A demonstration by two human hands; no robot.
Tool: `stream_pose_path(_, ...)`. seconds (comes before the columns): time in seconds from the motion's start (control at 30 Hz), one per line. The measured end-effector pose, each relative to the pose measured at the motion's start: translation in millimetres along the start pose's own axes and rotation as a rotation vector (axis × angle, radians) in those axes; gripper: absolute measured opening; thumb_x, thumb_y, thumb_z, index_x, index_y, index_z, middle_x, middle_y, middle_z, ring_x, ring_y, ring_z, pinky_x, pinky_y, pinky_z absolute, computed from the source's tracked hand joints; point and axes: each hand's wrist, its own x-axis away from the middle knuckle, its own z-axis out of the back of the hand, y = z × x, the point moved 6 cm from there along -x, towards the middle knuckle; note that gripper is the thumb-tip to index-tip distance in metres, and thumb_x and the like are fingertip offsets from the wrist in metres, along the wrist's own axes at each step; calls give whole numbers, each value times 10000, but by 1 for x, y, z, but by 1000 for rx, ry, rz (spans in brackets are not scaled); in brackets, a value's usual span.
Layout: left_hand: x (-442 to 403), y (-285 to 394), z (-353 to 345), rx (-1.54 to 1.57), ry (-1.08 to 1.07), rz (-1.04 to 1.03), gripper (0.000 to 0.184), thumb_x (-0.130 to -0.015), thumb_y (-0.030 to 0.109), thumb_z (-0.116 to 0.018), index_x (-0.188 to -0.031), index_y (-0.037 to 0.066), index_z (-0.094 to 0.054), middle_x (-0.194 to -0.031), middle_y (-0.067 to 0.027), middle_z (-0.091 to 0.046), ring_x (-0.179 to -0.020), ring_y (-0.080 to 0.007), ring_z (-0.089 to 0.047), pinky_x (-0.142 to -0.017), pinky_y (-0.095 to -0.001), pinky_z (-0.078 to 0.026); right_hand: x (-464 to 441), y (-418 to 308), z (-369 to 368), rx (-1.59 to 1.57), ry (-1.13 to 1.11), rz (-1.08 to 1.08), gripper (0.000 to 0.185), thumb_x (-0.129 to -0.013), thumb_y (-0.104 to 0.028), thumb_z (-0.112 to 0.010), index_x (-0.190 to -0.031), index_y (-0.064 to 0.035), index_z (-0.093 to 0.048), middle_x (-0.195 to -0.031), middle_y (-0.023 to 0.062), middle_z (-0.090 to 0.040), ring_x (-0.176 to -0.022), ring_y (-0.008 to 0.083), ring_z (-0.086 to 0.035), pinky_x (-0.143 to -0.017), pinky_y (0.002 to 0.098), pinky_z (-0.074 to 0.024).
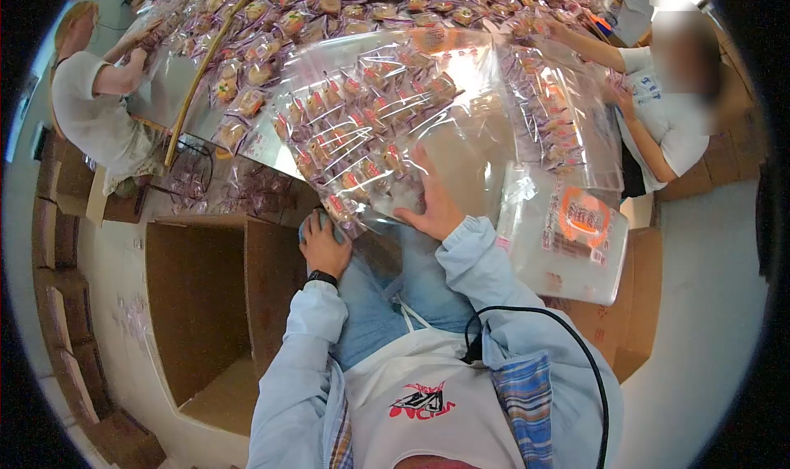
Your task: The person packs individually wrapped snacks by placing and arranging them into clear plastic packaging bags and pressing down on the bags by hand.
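Observation:
A large clear plastic bag [469, 136] lies in front of me at the table's edge, with rows of small wrapped snacks [350, 140] in it. My right hand [432, 201] is at the bag's near end, thumb and fingers apart, beside the last snacks. Whether it is inside the plastic or on top of it, I cannot tell. My left hand [325, 247] rests at the bag's lower left corner, over my thigh, its fingers spread. Right of the bag lies a stack of flat printed bags [568, 234].
Loose wrapped snacks [329, 4] are heaped across the table. A yellow pole [210, 70] crosses at left. Open cardboard boxes stand left [197, 304] and right [634, 304] of my legs. One person [103, 99] works at left, others [658, 99] at right, beside another filled bag [551, 111].

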Motion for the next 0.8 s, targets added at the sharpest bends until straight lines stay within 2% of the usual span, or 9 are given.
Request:
stream_pose_path(0.07,-3,1,0,-12,-28,28,692,-819,370,-720,-1438,108,-553,-1632,-130,-362,-1499,-387,-312,-1130,-614,-368,6,-1,8,-36,80,-48,878,-808,-179,-842,-1545,-37,-387,-1661,237,-274,-1456,403,-413,-1169,466,-372)
stream_pose_path(0.17,-5,-7,-10,-20,13,-22,704,-826,401,-709,-1445,108,-548,-1634,-131,-358,-1501,-401,-305,-1128,-604,-388,25,6,24,149,102,-84,625,-821,-77,-792,-1402,-46,-565,-1522,249,-488,-1328,374,-559,-1081,442,-464)
stream_pose_path(0.27,-9,-9,-8,-73,-15,-17,732,-843,462,-699,-1461,106,-536,-1637,-154,-338,-1473,-454,-326,-1105,-591,-434,57,1,58,112,145,-126,363,-824,22,-731,-1182,-29,-696,-1230,219,-693,-1100,311,-690,-951,385,-539)
stream_pose_path(0.37,-9,-2,-3,-77,-23,-3,719,-859,490,-703,-1439,95,-546,-1613,-193,-355,-1421,-497,-379,-1076,-579,-471,47,-52,106,148,371,57,223,-771,101,-667,-950,-9,-741,-970,160,-757,-825,299,-734,-766,345,-588)
stream_pose_path(0.47,-14,0,-1,-93,-88,1,681,-866,441,-713,-1423,85,-553,-1602,-197,-368,-1419,-486,-386,-1073,-555,-485,32,-76,138,53,478,61,270,-793,115,-648,-1012,-16,-738,-1049,169,-751,-934,296,-732,-835,363,-577)
stream_pose_path(0.53,-17,-8,-9,-102,-69,-2,683,-854,388,-730,-1426,65,-545,-1568,-162,-392,-1413,-464,-394,-1055,-538,-509,13,-101,150,-332,526,5,239,-868,40,-651,-1097,10,-711,-1123,188,-738,-1028,316,-719,-923,381,-555)
stream_pose_path(0.6,-16,2,-2,-54,-91,45,706,-844,379,-739,-1436,56,-532,-1544,-144,-404,-1412,-449,-395,-1049,-530,-516,-12,-154,161,-600,303,125,213,-952,-24,-624,-1148,44,-672,-1191,271,-694,-1083,384,-689,-935,453,-558)
stream_pose_path(0.7,-18,6,-5,43,-186,139,822,-832,421,-763,-1503,58,-456,-1520,-130,-413,-1420,-425,-388,-1060,-512,-507,-48,-224,153,-921,-200,578,469,-966,-281,-700,-1313,27,-629,-1324,299,-627,-1192,451,-640,-1005,538,-517)
stream_pose_path(0.8,-16,5,-10,-23,-135,52,854,-856,507,-720,-1526,63,-432,-1529,-143,-399,-1428,-425,-376,-1069,-535,-483,-48,-255,139,-1138,-274,687,505,-936,-359,-740,-1295,-15,-654,-1323,322,-615,-1127,490,-658,-920,616,-556)
